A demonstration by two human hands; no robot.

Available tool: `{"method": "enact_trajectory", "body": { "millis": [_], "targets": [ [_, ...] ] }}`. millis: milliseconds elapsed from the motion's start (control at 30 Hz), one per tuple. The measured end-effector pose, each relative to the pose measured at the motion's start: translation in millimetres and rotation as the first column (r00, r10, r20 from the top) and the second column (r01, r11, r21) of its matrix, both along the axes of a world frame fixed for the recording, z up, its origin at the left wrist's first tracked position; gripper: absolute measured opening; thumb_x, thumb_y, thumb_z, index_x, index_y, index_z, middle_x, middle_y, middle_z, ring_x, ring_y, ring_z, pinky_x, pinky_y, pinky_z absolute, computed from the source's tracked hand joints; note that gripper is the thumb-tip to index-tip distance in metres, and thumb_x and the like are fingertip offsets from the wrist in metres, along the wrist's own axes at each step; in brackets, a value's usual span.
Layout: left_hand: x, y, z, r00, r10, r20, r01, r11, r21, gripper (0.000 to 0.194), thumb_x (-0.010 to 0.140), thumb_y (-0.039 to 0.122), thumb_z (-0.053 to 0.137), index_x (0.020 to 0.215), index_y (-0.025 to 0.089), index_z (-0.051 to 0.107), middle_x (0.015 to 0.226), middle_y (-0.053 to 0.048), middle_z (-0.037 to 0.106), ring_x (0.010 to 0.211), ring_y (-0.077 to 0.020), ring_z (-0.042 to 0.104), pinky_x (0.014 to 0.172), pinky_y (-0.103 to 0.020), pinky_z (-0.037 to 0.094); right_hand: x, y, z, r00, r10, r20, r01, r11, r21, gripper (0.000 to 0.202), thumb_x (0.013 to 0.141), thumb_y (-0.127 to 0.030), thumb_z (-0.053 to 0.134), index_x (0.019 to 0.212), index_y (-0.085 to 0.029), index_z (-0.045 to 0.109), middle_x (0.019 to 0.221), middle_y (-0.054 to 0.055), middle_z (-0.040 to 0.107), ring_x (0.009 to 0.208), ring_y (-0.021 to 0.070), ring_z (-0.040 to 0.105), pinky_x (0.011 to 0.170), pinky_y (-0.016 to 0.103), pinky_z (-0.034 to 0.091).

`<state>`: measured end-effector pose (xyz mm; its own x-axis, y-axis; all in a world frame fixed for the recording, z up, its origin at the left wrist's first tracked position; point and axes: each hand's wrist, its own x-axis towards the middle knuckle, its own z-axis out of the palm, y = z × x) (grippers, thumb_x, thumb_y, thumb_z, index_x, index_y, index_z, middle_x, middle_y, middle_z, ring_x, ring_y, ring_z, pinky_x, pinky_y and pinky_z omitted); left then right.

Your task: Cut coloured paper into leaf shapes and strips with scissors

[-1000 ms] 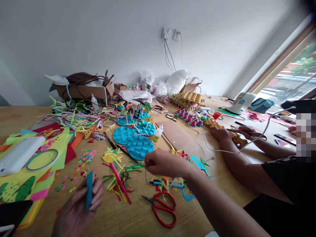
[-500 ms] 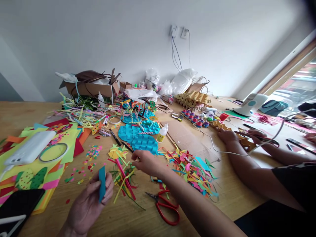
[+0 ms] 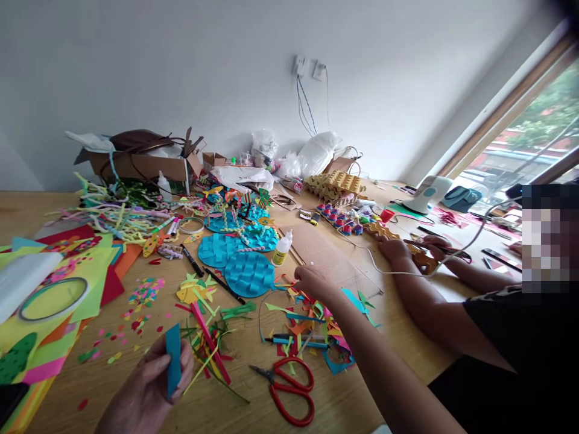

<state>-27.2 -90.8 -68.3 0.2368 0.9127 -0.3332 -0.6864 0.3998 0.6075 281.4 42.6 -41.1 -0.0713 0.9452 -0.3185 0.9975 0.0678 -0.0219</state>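
Observation:
My left hand pinches a blue paper strip upright between thumb and fingers, at the lower left. My right hand reaches over the heap of coloured paper scraps, its fingers curled together; what they hold, if anything, I cannot make out. Just beyond it stands a glue bottle. Left of that hand lies a woven blue paper disc. Red-handled scissors rest on the table between my arms. Thin paper strips and a yellow paper fish lie right of and beyond my left hand.
Coloured paper sheets with a tape roll cover the left side. A co-worker's hands work at an egg carton strip on the right, where a white cable crosses the table. A cardboard box stands by the wall.
My right hand has moved right, from near the blue disc to over the scrap heap. The left hand still holds the blue strip. The camera view has turned slightly right.

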Motion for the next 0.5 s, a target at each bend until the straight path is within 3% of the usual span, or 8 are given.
{"method": "enact_trajectory", "body": {
  "millis": [167,333,500],
  "targets": [
    [-1,1,-6.7,1.000,0.003,-0.008,-0.003,0.999,-0.041,0.009,0.064,0.018,0.067,0.072,0.020,0.063,0.059,0.002,0.052,0.047,-0.0082,0.041,0.043,-0.021,0.037,-7,13,-17.7,0.999,0.031,0.012,-0.030,0.999,-0.023,0.026,0.086,-0.028,0.050,0.109,-0.016,0.052,0.111,0.007,0.054,0.093,0.0191,0.056,0.078,0.039,0.047],
    [1,1,-1.6,0.998,0.014,-0.059,-0.018,0.997,-0.072,0.008,0.062,0.017,0.066,0.068,0.019,0.062,0.058,0.002,0.051,0.047,-0.0089,0.040,0.043,-0.022,0.036,-9,20,-18.7,0.996,0.093,0.000,-0.093,0.995,-0.026,0.025,0.087,-0.028,0.049,0.108,-0.017,0.053,0.111,0.007,0.054,0.093,0.0187,0.056,0.078,0.038,0.047],
    [3,1,0.1,0.999,0.003,-0.051,-0.006,0.998,-0.065,0.006,0.062,0.019,0.066,0.066,0.019,0.062,0.057,0.002,0.050,0.047,-0.0090,0.040,0.043,-0.022,0.036,1,21,-15.8,0.997,0.075,0.029,-0.075,0.997,0.002,0.025,0.087,-0.028,0.048,0.109,-0.017,0.053,0.111,0.007,0.054,0.093,0.0187,0.056,0.078,0.038,0.047]
  ]
}}
